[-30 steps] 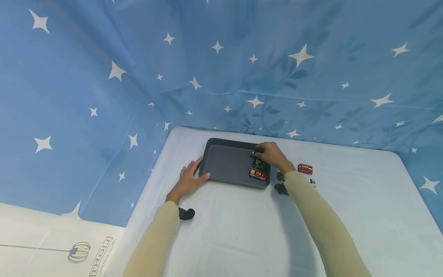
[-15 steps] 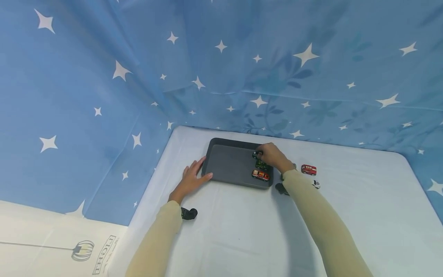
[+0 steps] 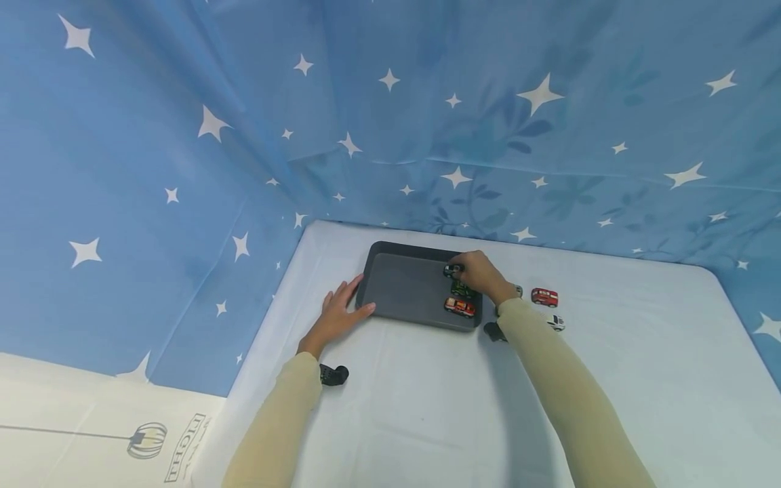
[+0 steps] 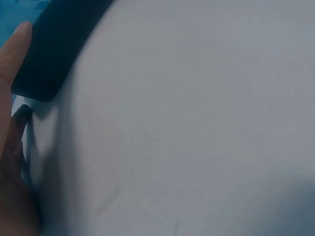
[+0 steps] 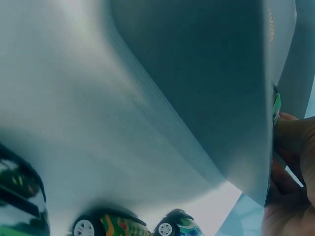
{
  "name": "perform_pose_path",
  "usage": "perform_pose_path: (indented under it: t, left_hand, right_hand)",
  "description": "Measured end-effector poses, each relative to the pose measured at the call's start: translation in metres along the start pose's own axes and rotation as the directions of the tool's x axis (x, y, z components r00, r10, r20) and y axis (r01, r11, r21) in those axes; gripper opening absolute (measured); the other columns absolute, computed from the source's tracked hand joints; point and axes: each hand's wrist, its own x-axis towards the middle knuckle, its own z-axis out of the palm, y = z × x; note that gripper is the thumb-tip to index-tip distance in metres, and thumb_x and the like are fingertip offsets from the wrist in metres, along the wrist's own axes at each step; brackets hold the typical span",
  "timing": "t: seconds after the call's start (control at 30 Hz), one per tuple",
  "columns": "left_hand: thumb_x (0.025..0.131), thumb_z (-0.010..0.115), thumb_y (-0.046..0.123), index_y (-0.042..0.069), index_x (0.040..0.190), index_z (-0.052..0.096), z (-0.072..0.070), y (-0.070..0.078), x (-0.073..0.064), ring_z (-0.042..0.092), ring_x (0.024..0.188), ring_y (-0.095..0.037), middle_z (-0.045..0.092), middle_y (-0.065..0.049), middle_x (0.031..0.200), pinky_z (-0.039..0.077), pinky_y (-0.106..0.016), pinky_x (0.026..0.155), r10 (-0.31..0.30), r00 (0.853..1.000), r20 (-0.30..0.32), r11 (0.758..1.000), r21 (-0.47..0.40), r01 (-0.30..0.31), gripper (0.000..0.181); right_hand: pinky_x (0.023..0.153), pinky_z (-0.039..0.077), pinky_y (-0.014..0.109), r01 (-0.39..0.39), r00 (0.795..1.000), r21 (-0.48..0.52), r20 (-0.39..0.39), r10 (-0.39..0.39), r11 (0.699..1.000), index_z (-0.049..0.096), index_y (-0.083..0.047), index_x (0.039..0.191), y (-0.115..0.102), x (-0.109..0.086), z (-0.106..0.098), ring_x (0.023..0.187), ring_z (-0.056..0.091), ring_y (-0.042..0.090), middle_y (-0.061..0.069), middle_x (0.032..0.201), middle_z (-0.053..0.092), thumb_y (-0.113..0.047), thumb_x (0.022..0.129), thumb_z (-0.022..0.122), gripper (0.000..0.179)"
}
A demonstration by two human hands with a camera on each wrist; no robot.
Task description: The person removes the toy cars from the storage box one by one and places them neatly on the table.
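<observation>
A dark grey tray (image 3: 399, 285) lies on the white-covered table. My right hand (image 3: 482, 274) reaches over its right side and pinches a small black-and-white toy car (image 3: 452, 271) near the far right corner. Just nearer in the tray are a green toy car (image 3: 462, 290) and an orange-red toy car (image 3: 459, 308), in a rough column. My left hand (image 3: 332, 317) rests with spread fingers against the tray's left edge. In the left wrist view, a finger touches the tray's outer wall (image 4: 59, 54). The tray wall (image 5: 197, 88) hides most of the held car in the right wrist view.
Right of the tray, a red toy car (image 3: 545, 297) and a white toy car (image 3: 556, 322) stand on the table. Another car (image 3: 518, 291) is partly hidden by the right arm. Several cars, including a green-and-orange one (image 5: 118, 223), show beside the tray. Blue star-patterned cloth hangs behind.
The head view has shifted slightly, so everything appears a little farther right. My right hand stays at the black-and-white car, which shows a bit more; my left hand keeps its place on the tray edge.
</observation>
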Motion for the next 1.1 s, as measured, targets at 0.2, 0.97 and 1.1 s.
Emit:
perform_pose_path:
  t: [0.2,0.97,1.1]
  left_hand:
    - [0.101,0.069,0.059,0.033,0.173,0.025,-0.003,0.004,0.0,0.001,0.164,-0.039,0.018,-0.014,0.178,0.002,-0.067,0.127,-0.014,1.0,0.008,1.0,-0.008,0.014,0.089]
    - [0.1,0.066,0.064,0.028,0.173,0.025,-0.002,0.003,0.0,0.009,0.163,-0.037,0.023,-0.016,0.176,-0.002,-0.059,0.129,0.01,1.0,0.0,1.0,0.021,-0.01,0.091]
    - [0.1,0.065,0.064,0.03,0.173,0.023,-0.001,0.002,0.001,0.008,0.164,-0.034,0.022,-0.012,0.177,-0.001,-0.057,0.13,0.005,1.0,0.007,1.0,0.026,-0.005,0.091]
  right_hand:
    - [0.101,0.056,0.056,0.01,1.0,0.008,-0.018,-0.01,1.0,0.076,0.01,0.12,-0.003,-0.002,-0.001,0.112,0.072,0.042,0.024,0.118,0.076,0.005,0.095,0.076,0.026]
    - [0.088,0.061,0.053,0.02,0.996,0.13,-0.087,-0.009,0.991,0.071,0.007,0.134,-0.003,-0.023,-0.033,0.105,0.075,0.036,0.025,0.126,0.074,0.001,0.099,0.075,0.036]
    - [0.093,0.06,0.055,0.007,0.996,0.148,-0.089,0.006,0.989,0.07,0.008,0.136,0.003,-0.032,-0.041,0.11,0.073,0.038,0.025,0.128,0.072,0.001,0.1,0.075,0.037]
